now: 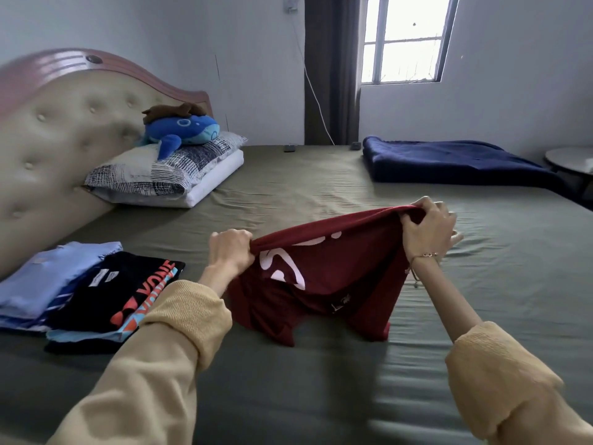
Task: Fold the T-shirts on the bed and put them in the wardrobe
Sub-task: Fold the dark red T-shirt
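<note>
A dark red T-shirt [333, 271] with white print hangs just above the olive-green bed [288, 380], its lower part bunched and touching the sheet. My left hand [229, 252] grips its upper edge at the left. My right hand [428, 228] pinches the same edge at the right, a thin bracelet on that wrist. To the left lies a stack of folded shirts: a black shirt [118, 293] with orange lettering on top at the front, a light blue one [51, 277] behind it.
Pillows [167, 175] with a blue plush toy [184, 131] lean by the padded headboard [54, 133]. A folded navy blanket [449, 162] lies at the bed's far right. A round side table [571, 160] stands beyond the right edge. A window and curtain are on the far wall.
</note>
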`<state>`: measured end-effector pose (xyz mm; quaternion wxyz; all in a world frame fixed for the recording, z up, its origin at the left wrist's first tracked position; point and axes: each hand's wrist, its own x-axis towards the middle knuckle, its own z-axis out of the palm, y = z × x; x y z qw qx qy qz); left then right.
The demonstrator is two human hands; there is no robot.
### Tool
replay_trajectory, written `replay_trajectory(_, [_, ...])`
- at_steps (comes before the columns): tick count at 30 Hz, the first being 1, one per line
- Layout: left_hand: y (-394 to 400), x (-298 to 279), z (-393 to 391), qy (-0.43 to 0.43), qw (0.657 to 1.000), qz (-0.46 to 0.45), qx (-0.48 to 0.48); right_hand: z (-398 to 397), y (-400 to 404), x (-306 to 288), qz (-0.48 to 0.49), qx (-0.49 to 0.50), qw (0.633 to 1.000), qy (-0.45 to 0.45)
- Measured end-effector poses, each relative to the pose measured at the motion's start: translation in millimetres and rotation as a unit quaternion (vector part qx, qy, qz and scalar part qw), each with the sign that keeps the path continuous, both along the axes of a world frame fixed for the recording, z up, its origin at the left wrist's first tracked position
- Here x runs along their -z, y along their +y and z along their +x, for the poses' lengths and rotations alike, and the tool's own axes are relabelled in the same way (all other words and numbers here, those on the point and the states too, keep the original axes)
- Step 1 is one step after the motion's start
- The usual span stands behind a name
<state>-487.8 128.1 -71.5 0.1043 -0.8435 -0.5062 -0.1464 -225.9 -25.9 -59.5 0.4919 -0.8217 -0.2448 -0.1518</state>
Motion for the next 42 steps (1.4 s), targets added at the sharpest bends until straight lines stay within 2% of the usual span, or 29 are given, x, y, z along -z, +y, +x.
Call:
replay_trajectory(3, [6,4,-10,-0.012,0.995,0.015,-0.098,10,-8,2,-0.037,0.075,0.997,-0.005])
replay_trajectory(5, [9,8,-14,-0.056,0.988,-0.041,-0.135,14,-12,10,-0.089,0.097,0.991,-0.014])
replay_trajectory(9, [1,16,-8,-0.124,0.979,-0.125,-0.106,6,-10,38,-0.21,0.032,0.977,0.011])
replay_trajectory(13, [-14,20,9,-0.126,0.978,-0.15,-0.07,-9,-6,58,-0.215,-0.03,0.971,0.097])
replay_trajectory(19, [-20,17,23,-0.103,0.978,-0.178,-0.036,-17,3,59,-0.265,-0.072,0.953,0.129])
replay_trajectory(21, [-21,12,25,-0.054,0.968,-0.247,0.005,-18,6,58,-0.246,-0.138,0.939,0.196])
replay_trajectory(22, [-21,10,24,-0.051,0.95,-0.306,0.031,-19,8,58,-0.207,-0.182,0.926,0.257])
replay_trajectory(24, [-23,4,22,-0.1,0.896,-0.425,0.077,-22,10,57,-0.122,-0.236,0.885,0.382])
replay_trajectory(25, [-23,3,20,-0.124,0.884,-0.442,0.088,-23,10,59,-0.075,-0.249,0.863,0.433])
replay_trajectory(26, [-22,1,19,-0.134,0.89,-0.426,0.089,-25,10,61,-0.017,-0.253,0.842,0.476])
replay_trajectory(27, [-20,0,18,-0.126,0.912,-0.383,0.077,-26,11,61,0.042,-0.244,0.83,0.5])
replay_trajectory(29, [-14,-1,16,-0.068,0.969,-0.236,0.003,-23,16,67,0.136,-0.195,0.833,0.5])
replay_trajectory(30, [-12,-1,16,-0.029,0.985,-0.165,-0.046,-22,17,68,0.168,-0.171,0.837,0.492])
replay_trajectory(31, [-10,-1,14,0.011,0.989,-0.111,-0.094,-21,20,68,0.196,-0.157,0.839,0.483])
replay_trajectory(32, [-9,-2,13,0.036,0.988,-0.071,-0.13,-19,21,68,0.202,-0.135,0.858,0.454])
replay_trajectory(34, [-6,-5,12,0.015,0.983,-0.05,-0.176,-11,19,62,0.154,-0.049,0.93,0.331])
replay_trajectory(35, [-3,-6,12,-0.016,0.98,-0.062,-0.187,-6,21,58,0.149,-0.028,0.94,0.305])
replay_trajectory(36, [-1,-7,12,-0.051,0.976,-0.086,-0.194,-4,21,54,0.182,-0.04,0.926,0.328])
replay_trajectory(38, [1,-7,16,-0.164,0.948,-0.184,-0.2,-7,27,49,0.26,-0.115,0.847,0.449])
replay_trajectory(39, [1,-6,20,-0.244,0.915,-0.257,-0.191,-12,30,48,0.272,-0.156,0.798,0.515])
replay_trajectory(41, [-4,-6,29,-0.378,0.802,-0.43,-0.171,-21,33,47,0.248,-0.211,0.731,0.6])
replay_trajectory(42, [-4,-7,32,-0.401,0.756,-0.49,-0.166,-23,36,48,0.243,-0.23,0.706,0.624])
